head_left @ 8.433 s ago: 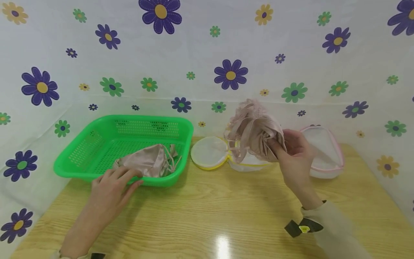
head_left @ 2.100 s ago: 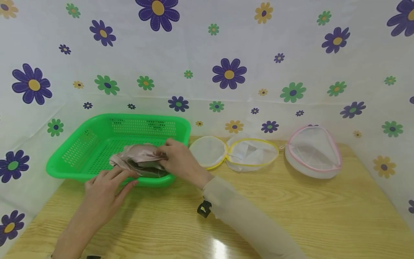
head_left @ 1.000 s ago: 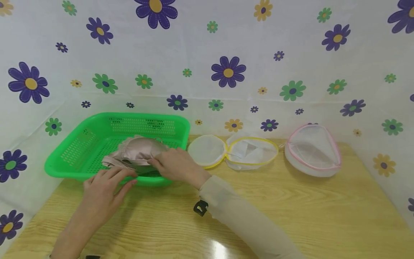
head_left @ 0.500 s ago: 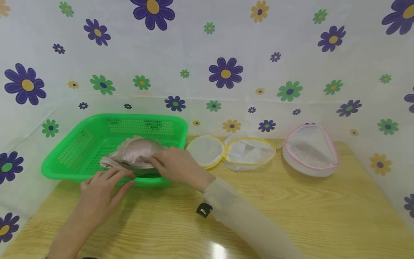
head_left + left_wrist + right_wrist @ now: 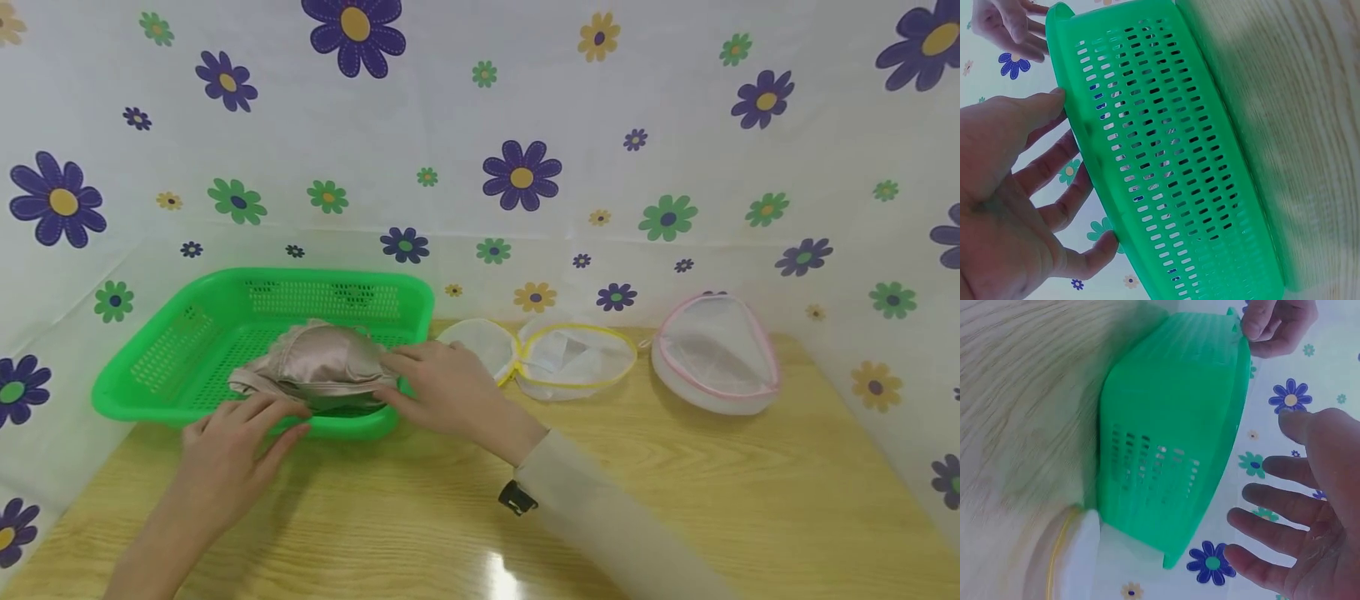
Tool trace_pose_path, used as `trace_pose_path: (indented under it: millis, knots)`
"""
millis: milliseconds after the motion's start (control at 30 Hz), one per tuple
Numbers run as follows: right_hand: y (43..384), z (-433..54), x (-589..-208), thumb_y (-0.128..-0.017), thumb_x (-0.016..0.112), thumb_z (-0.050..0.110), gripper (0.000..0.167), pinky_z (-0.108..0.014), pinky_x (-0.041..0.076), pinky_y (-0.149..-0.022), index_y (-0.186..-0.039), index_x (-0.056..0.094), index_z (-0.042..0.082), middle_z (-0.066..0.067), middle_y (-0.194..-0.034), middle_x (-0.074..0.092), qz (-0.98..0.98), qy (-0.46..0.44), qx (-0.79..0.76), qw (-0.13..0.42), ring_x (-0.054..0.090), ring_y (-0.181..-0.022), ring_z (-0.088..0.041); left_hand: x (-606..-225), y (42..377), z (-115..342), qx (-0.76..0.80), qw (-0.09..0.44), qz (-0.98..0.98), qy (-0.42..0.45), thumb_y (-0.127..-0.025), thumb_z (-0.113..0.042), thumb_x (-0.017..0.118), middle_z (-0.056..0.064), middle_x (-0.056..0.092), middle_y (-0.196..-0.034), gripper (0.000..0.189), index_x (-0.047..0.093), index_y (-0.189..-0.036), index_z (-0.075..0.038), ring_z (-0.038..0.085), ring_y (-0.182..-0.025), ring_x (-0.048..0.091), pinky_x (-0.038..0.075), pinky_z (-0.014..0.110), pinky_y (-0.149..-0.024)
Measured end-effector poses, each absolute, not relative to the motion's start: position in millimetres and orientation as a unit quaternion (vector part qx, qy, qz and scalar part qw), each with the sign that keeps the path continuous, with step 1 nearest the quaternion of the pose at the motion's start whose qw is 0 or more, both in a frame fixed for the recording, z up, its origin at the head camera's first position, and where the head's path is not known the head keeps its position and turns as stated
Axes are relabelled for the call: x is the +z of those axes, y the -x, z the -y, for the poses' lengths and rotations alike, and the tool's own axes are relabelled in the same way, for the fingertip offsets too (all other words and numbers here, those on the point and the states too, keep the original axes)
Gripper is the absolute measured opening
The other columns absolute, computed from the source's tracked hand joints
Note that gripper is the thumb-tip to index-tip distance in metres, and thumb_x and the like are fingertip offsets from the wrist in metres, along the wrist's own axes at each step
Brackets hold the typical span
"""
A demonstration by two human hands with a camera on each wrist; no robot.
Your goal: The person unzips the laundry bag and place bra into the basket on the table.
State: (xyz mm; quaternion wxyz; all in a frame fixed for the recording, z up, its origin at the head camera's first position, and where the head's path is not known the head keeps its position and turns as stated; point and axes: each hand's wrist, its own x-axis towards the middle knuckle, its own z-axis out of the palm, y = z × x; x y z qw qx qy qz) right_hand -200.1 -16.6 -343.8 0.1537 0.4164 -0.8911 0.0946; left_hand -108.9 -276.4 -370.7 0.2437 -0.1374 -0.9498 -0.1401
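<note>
A dusty-pink satin bra (image 5: pixel 330 354) with lace edging lies folded in the front right part of the green plastic basket (image 5: pixel 112 404), one cup facing up. My left hand (image 5: pixel 232 442) grips the basket's front rim; in the left wrist view its fingers (image 5: pixel 1054 165) reach over the rim, with the thumb at the edge. My right hand (image 5: pixel 457 392) is over the basket's right front corner, just right of the bra. In the right wrist view the right hand's fingers (image 5: pixel 1272 528) are spread and apart, holding nothing.
An unzipped white mesh laundry bag (image 5: pixel 577 354) with yellow trim lies right of the basket. Farther right is a white mesh bag (image 5: pixel 716 354) with pink trim. All stand on a wooden table (image 5: pixel 600 467) before a flower-printed cloth (image 5: pixel 450 100).
Earlier the right hand held the bra above the mesh bags, then brought it into the basket and arranged it there. Now it has let go and drawn slightly right. The left hand keeps its place.
</note>
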Motion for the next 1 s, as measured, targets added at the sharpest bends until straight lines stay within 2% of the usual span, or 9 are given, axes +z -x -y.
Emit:
trace_pose_path:
  millis: [67,167,467,733,867,1000]
  knots:
    - [197,8,-342,-0.103,0.053,0.053,0.053,-0.043,0.057,-0.095,-0.146,0.057,0.023,-0.001,-0.146,0.062,0.902,-0.4,0.078,0.14,0.063,-0.13,-0.022,-372,109,277,-0.137,0.245,0.949,0.141,-0.086,-0.016,0.08,0.002,0.072,-0.111,0.024,0.072,-0.106,-0.023,0.04,-0.103,0.063,0.043,0.074,-0.078]
    - [191,-5,-340,-0.101,0.054,0.058,0.059,-0.05,0.053,-0.102,-0.15,0.053,0.025,-0.002,-0.154,0.054,0.913,-0.384,0.06,0.128,0.054,-0.14,-0.026,-373,108,277,-0.132,0.255,0.946,0.15,-0.084,-0.018,0.081,0.004,0.073,-0.112,0.025,0.072,-0.108,-0.022,0.041,-0.104,0.064,0.045,0.074,-0.078]
    - [181,-45,-348,-0.096,0.06,0.061,0.064,-0.055,0.052,-0.099,-0.145,0.057,0.021,-0.006,-0.15,0.058,0.92,-0.349,0.049,0.168,0.056,-0.137,-0.032,-373,97,282,-0.112,0.267,0.943,0.164,-0.084,-0.019,0.081,0.008,0.071,-0.12,0.036,0.071,-0.118,-0.018,0.041,-0.108,0.064,0.046,0.072,-0.08]
    - [173,-89,-357,-0.094,0.063,0.059,0.066,-0.061,0.051,-0.097,-0.145,0.058,0.018,-0.01,-0.151,0.056,0.937,-0.306,0.059,0.156,0.055,-0.137,-0.04,-378,91,280,-0.092,0.277,0.94,0.175,-0.089,-0.024,0.077,0.007,0.069,-0.124,0.036,0.069,-0.124,-0.021,0.04,-0.111,0.064,0.047,0.073,-0.077]
    - [170,-115,-367,-0.093,0.063,0.061,0.069,-0.065,0.049,-0.098,-0.146,0.056,0.018,-0.012,-0.153,0.054,0.951,-0.271,0.054,0.137,0.052,-0.139,-0.042,-379,91,277,-0.08,0.274,0.941,0.183,-0.088,-0.027,0.077,0.008,0.068,-0.129,0.042,0.067,-0.129,-0.022,0.04,-0.113,0.065,0.049,0.073,-0.08]
    - [167,-141,-376,-0.091,0.064,0.062,0.073,-0.067,0.047,-0.1,-0.148,0.055,0.017,-0.014,-0.155,0.051,0.96,-0.241,0.062,0.129,0.049,-0.14,-0.045,-381,90,275,-0.071,0.264,0.945,0.177,-0.088,-0.031,0.077,0.012,0.064,-0.138,0.052,0.063,-0.137,-0.023,0.043,-0.121,0.061,0.046,0.077,-0.086]
